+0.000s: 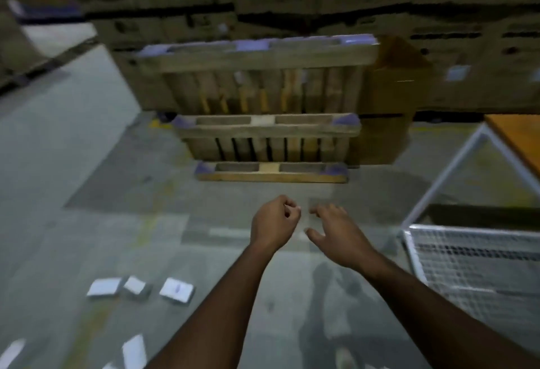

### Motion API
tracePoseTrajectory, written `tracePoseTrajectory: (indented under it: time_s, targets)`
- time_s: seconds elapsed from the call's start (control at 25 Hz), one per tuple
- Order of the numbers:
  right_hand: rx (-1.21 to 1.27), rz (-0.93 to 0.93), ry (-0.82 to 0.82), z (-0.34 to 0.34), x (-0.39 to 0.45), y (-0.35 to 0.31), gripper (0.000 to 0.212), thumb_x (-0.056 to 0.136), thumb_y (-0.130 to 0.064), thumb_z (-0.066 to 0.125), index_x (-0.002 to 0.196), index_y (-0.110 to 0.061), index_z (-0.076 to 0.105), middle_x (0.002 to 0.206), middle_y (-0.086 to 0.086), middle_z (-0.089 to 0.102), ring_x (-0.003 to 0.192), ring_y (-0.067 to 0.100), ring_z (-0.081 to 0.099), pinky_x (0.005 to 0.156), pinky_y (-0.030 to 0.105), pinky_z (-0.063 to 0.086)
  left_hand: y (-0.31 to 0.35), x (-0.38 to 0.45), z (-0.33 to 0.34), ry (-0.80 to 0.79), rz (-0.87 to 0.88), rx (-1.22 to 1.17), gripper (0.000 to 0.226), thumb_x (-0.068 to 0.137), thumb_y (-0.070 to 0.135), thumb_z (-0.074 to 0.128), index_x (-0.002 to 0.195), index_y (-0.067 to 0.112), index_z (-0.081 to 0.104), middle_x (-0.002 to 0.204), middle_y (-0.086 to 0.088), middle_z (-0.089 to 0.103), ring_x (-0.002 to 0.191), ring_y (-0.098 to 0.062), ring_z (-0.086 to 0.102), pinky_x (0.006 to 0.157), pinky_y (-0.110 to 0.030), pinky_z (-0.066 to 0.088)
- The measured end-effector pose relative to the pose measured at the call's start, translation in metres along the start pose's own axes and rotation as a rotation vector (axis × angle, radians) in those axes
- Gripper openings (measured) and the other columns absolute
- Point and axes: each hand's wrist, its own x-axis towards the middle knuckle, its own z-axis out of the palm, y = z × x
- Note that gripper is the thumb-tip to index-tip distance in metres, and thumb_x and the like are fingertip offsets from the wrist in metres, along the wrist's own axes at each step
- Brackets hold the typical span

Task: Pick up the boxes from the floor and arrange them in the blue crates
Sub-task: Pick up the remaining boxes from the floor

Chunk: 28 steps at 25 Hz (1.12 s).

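We have both bare hands extended ahead of us at mid-frame, above the grey concrete floor (pixel 87 164), and neither holds anything. The left hand (pixel 274 222) has its fingers curled loosely inward toward the palm, with nothing between them; the right hand (pixel 336 231) is held palm-down with the fingers spread and relaxed, thumb set apart to the side. The two hands are close together but not touching, and neither contacts any object. The task's things, the small flat white rectangular boxes (pixel 176 289), lie scattered on the floor to our lower left, well apart from both hands; three sit in a loose row, and more lie nearer the lower left corner. The frame is blurred, so we cannot read their material or markings. We judge them to be light, thin and fairly stiff, probably card cartons, and easy to crush at the corners if squeezed hard. Because they lie flat, we recommend pinching across the short edges, thumb on one side and fingers on the other, after tipping an edge off the floor. No blue crates are visible in this view. Further out stand stacked wooden pallets (pixel 271 134), a white wire-mesh cage (pixel 473 257) at right, and a wall of brown cardboard cartons (pixel 292 3) behind.
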Motion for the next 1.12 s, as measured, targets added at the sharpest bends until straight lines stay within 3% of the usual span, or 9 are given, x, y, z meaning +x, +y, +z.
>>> tracePoseTrajectory:
  time_s: [0.24,0.48,0.6,0.84,1.12]
  targets:
    - [-0.001,-0.323,-0.298,0.093,0.077,-0.093,0.048,0.094,-0.043,0.057,0.137,-0.022,0.048,0.134,0.001,0.051,0.131,0.018,0.040,0.102,0.033,0.042,-0.131,-0.022,-0.064,0.224,-0.424,-0.064,0.019,0.093,0.039,0.061,0.103,0.025,0.068,0.096,0.004,0.074,0.091,-0.016,0.068,0.077,-0.028,0.050]
    - [-0.013,-0.606,-0.559,0.163,0.126,-0.165,0.048,0.095,-0.043,0.057,0.136,-0.022,0.048,0.132,0.003,0.053,0.128,0.019,0.043,0.099,0.032,0.043,-0.198,-0.058,-0.108,0.550,-0.786,-0.112,0.014,0.092,0.038,0.061,0.099,0.028,0.069,0.087,0.007,0.074,0.083,-0.011,0.069,0.069,-0.025,0.046]
    - [-0.025,-0.734,-0.660,0.195,0.135,-0.203,0.047,0.094,-0.040,0.059,0.135,-0.021,0.049,0.130,0.004,0.053,0.126,0.021,0.045,0.096,0.032,0.045,-0.224,-0.086,-0.119,0.674,-0.946,-0.138,0.012,0.092,0.037,0.061,0.097,0.029,0.068,0.083,0.008,0.073,0.080,-0.010,0.069,0.071,-0.028,0.051]
    - [-0.068,-0.914,-0.826,0.248,0.112,-0.273,0.047,0.094,-0.041,0.058,0.135,-0.020,0.049,0.131,0.005,0.051,0.128,0.022,0.043,0.099,0.035,0.044,-0.266,-0.142,-0.140,0.846,-1.100,-0.198,0.010,0.093,0.035,0.060,0.095,0.030,0.068,0.083,0.010,0.072,0.075,-0.005,0.067,0.065,-0.022,0.042]
    - [-0.122,-1.023,-0.842,0.327,0.075,-0.380,0.046,0.094,-0.040,0.059,0.134,-0.020,0.049,0.130,0.005,0.053,0.125,0.022,0.046,0.098,0.035,0.044,-0.358,-0.206,-0.191,0.930,-1.139,-0.271,0.006,0.092,0.033,0.060,0.090,0.032,0.065,0.085,0.009,0.072,0.077,-0.008,0.066,0.067,-0.023,0.041]
